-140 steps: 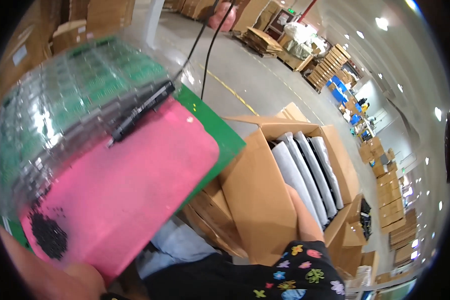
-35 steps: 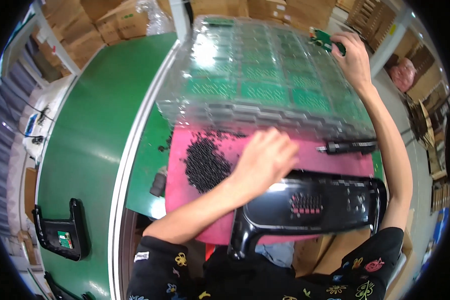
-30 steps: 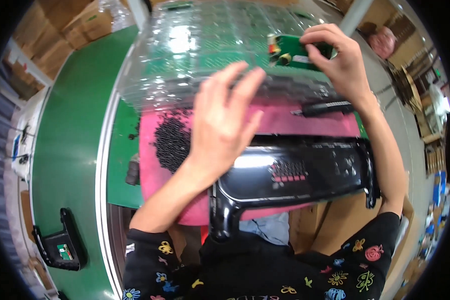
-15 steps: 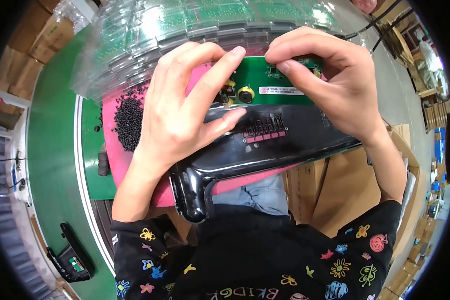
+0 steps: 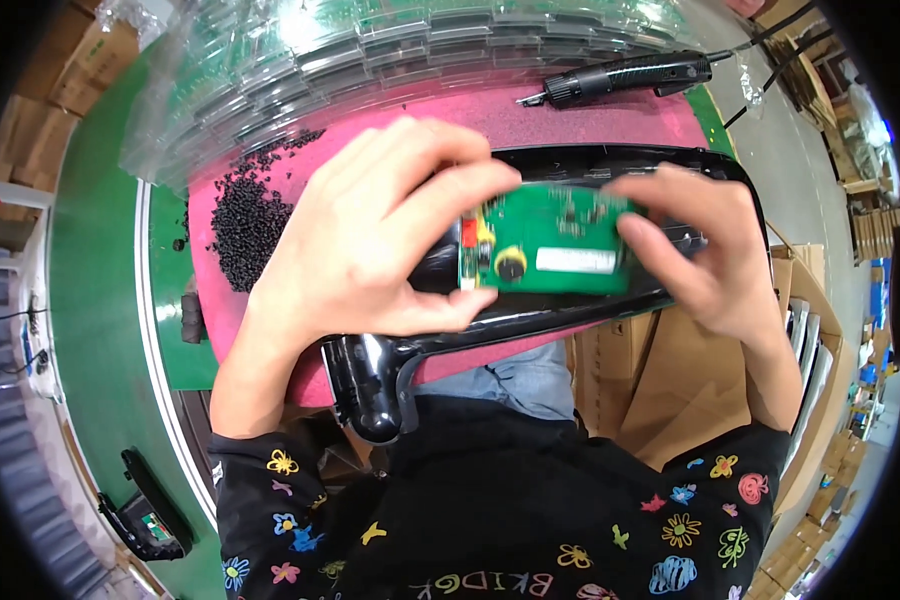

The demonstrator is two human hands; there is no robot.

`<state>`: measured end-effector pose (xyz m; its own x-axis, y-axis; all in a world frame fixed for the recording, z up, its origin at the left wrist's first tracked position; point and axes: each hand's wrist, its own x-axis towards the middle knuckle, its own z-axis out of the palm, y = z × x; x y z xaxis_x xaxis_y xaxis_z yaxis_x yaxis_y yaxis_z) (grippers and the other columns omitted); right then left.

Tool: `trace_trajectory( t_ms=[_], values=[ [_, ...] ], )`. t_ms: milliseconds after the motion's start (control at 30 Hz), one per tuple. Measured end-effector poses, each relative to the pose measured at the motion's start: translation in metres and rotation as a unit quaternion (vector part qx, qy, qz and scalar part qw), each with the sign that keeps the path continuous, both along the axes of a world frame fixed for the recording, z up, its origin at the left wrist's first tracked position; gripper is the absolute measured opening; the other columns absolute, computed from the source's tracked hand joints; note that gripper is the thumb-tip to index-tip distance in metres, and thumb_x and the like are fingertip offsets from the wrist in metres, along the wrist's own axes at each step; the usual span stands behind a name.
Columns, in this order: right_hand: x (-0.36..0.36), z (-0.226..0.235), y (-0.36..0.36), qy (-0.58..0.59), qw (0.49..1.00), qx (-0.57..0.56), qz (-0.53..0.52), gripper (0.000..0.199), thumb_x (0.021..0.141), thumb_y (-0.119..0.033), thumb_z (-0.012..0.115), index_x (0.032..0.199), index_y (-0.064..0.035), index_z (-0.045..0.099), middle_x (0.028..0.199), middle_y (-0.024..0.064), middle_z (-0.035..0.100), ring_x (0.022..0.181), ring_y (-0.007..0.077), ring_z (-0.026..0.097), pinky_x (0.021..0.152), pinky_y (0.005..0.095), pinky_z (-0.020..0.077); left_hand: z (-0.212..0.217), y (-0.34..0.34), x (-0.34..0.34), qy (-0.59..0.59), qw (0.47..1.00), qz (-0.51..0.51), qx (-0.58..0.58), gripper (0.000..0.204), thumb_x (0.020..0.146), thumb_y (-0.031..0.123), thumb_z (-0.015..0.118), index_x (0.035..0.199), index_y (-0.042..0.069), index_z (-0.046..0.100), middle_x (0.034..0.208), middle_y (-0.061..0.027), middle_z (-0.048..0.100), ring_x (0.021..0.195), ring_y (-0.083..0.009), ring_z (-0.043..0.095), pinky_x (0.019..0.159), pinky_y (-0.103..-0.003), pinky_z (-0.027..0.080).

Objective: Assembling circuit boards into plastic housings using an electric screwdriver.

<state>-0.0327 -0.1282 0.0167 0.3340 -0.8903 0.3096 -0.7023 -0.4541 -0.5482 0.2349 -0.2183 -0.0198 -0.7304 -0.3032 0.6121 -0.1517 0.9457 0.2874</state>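
Note:
A green circuit board [image 5: 570, 225] with a white label, a round black part and a red part hangs over a glossy black plastic housing [image 5: 530, 325]. At the board's left end, my left hand [image 5: 385, 235] grips it, thumb below and index finger above. My right hand [image 5: 705, 245] holds the upper right corner between thumb and index finger; motion blurs these fingertips slightly. The housing lies on a pink mat [image 5: 440, 132], its rounded handle-like end pointing toward me. Board and hands hide the housing's middle.
Black screws [image 5: 245, 235] lie heaped on the mat's left side. An electric screwdriver [image 5: 625, 80] with a cable rests at the far right. Clear plastic trays [image 5: 370, 55] holding boards are stacked behind. Another black housing [image 5: 148, 515] sits at lower left; cardboard boxes [image 5: 685, 400] stand right.
Both hands have brought the circuit board nearer, from the trays' front edge to above the housing. The electric screwdriver has come into sight behind them.

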Motion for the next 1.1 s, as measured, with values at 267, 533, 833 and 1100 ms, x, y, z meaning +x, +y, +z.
trace_trajectory(
  t_ms=[267, 533, 833, 1100],
  values=[
    [-0.013, -0.022, 0.037, -0.224, 0.942, 0.249, 0.02, 0.06, 0.075, -0.017, 0.086, 0.125, -0.0002, 0.059, 0.106, 0.0111, 0.069, 0.092, 0.0173, 0.068, 0.082, 0.0288, 0.0529, -0.007, 0.009, -0.002, -0.082, 0.981, -0.097, 0.146, 0.059, 0.056, 0.025, 0.088, 0.107, 0.003, 0.067, 0.097, -0.0091, 0.063, 0.085, -0.0268, 0.065, 0.07, -0.035, 0.054],
    [-0.022, -0.053, 0.001, -0.072, 0.991, 0.112, 0.026, 0.059, 0.063, -0.021, 0.09, 0.113, -0.003, 0.063, 0.111, 0.0102, 0.067, 0.1, 0.0251, 0.065, 0.09, 0.0339, 0.0507, -0.013, 0.009, -0.002, -0.2, 0.958, 0.044, 0.2, 0.059, 0.062, 0.027, 0.085, 0.111, 0.003, 0.062, 0.104, -0.0083, 0.06, 0.079, -0.0275, 0.065, 0.065, -0.036, 0.054],
    [-0.023, -0.077, -0.013, -0.058, 0.996, 0.056, 0.029, 0.056, 0.062, -0.016, 0.087, 0.111, -0.0029, 0.064, 0.117, 0.0109, 0.063, 0.109, 0.0294, 0.057, 0.095, 0.0388, 0.0466, -0.02, 0.012, -0.008, -0.254, 0.941, 0.101, 0.2, 0.061, 0.067, 0.028, 0.084, 0.116, 0.003, 0.058, 0.11, -0.0092, 0.057, 0.085, -0.0314, 0.065, 0.068, -0.04, 0.053],
    [-0.023, -0.076, -0.014, -0.046, 0.997, 0.06, 0.021, 0.057, 0.061, -0.014, 0.086, 0.112, -0.0037, 0.063, 0.117, 0.01, 0.061, 0.106, 0.0305, 0.057, 0.094, 0.0392, 0.0473, -0.019, 0.013, -0.011, -0.27, 0.935, 0.111, 0.203, 0.061, 0.067, 0.03, 0.084, 0.117, 0.004, 0.059, 0.111, -0.0087, 0.057, 0.085, -0.0306, 0.065, 0.066, -0.04, 0.052]
  ],
)
